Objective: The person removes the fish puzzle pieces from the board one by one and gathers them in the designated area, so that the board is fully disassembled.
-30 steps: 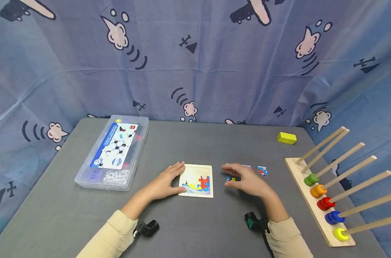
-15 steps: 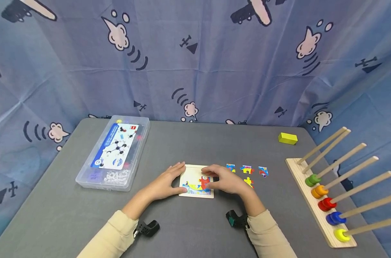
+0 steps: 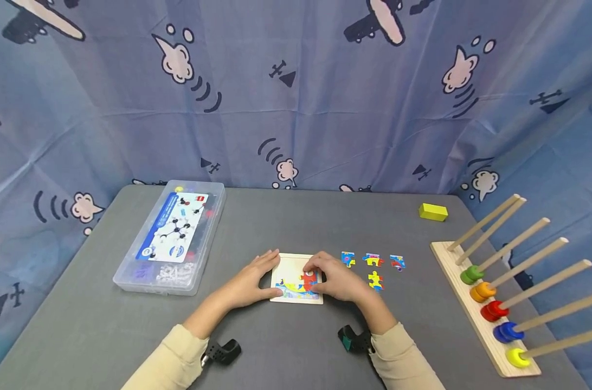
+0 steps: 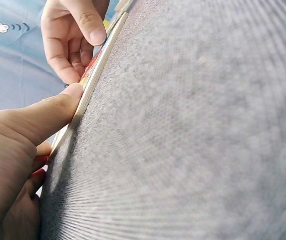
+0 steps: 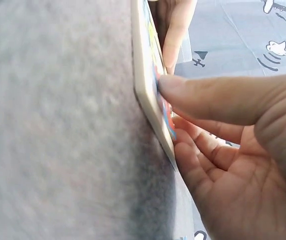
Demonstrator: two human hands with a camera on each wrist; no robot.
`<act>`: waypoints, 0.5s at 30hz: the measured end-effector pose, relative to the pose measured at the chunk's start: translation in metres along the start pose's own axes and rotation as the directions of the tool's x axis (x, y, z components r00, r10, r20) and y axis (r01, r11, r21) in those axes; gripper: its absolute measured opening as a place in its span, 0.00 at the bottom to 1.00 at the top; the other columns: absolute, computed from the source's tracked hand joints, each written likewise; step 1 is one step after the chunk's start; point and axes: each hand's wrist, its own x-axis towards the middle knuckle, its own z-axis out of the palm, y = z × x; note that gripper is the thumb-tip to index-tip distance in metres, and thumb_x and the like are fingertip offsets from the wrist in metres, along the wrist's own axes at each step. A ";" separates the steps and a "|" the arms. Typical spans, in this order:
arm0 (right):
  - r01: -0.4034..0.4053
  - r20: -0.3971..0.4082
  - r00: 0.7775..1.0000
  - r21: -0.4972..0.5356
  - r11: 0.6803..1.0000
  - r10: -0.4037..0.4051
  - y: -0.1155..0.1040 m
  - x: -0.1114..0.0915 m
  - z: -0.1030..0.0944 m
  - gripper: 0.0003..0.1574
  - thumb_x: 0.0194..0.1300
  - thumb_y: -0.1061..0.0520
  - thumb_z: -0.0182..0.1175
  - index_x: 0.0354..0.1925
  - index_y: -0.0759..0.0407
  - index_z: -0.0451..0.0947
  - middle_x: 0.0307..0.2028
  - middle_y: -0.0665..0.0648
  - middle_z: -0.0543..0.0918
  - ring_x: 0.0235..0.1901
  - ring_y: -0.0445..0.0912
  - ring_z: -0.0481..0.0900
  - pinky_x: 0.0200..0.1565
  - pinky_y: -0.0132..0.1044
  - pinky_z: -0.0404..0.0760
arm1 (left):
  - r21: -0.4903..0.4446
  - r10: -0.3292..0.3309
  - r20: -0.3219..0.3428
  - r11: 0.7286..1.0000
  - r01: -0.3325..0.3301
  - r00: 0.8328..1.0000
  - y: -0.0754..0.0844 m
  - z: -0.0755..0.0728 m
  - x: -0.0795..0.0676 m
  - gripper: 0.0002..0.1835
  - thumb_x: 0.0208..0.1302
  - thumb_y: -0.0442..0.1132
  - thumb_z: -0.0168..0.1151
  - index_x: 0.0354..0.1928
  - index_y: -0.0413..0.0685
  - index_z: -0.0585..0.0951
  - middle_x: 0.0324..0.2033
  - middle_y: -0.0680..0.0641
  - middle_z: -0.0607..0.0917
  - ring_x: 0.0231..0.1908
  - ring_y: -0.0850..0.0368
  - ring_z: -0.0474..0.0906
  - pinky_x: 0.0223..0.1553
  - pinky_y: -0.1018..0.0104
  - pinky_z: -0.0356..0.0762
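A square wooden puzzle tray (image 3: 287,264) lies on the table, with joined colourful pieces (image 3: 292,287) along its lower part. My left hand (image 3: 249,281) rests at the tray's left side, fingers extended to the upper left and thumb on the lower left rim. Over the tray's right side, my right hand (image 3: 339,279) pinches a red and blue puzzle piece (image 3: 309,279) between thumb and fingers. In the right wrist view, that piece (image 5: 168,117) sits at the tray surface; its far edges are hidden by the fingers.
Several loose puzzle pieces (image 3: 373,260) lie right of the tray. A clear plastic case (image 3: 198,271) with a molecule label stands at the left. A wooden peg rack (image 3: 464,292) with coloured rings stands at the right. Behind it lies a yellow block (image 3: 433,212).
My right hand has moved left from the loose pieces to the tray, bringing a puzzle piece, then shifted slightly down. My left hand has stayed at the tray's left side.
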 end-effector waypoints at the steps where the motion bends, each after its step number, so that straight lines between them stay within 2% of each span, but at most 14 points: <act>1: -0.005 -0.007 1.000 -0.001 1.000 0.005 -0.001 0.000 0.000 0.19 0.54 0.64 0.68 0.45 0.59 0.78 0.47 0.54 0.75 0.47 0.48 0.74 0.53 0.46 0.76 | -0.002 -0.002 0.000 1.000 0.002 1.000 0.000 0.000 0.000 0.43 0.57 0.49 0.67 0.68 0.35 0.62 0.71 0.42 0.59 0.72 0.45 0.51 0.73 0.47 0.47; 8: -0.026 -0.039 0.999 -0.017 1.000 0.025 -0.004 -0.001 0.003 0.19 0.53 0.64 0.69 0.44 0.56 0.77 0.43 0.52 0.76 0.44 0.45 0.71 0.50 0.43 0.75 | -0.008 -0.006 0.005 1.000 0.006 1.000 0.000 -0.001 -0.002 0.42 0.57 0.49 0.67 0.69 0.35 0.62 0.71 0.42 0.59 0.72 0.45 0.50 0.73 0.48 0.46; 15: 0.018 -0.045 0.999 -0.048 0.999 -0.020 0.000 -0.001 0.001 0.19 0.53 0.62 0.70 0.44 0.55 0.77 0.40 0.49 0.78 0.41 0.44 0.72 0.47 0.41 0.74 | -0.008 -0.017 0.011 1.000 0.017 1.000 0.000 -0.001 -0.001 0.43 0.58 0.50 0.67 0.69 0.36 0.61 0.72 0.44 0.58 0.73 0.47 0.49 0.73 0.49 0.45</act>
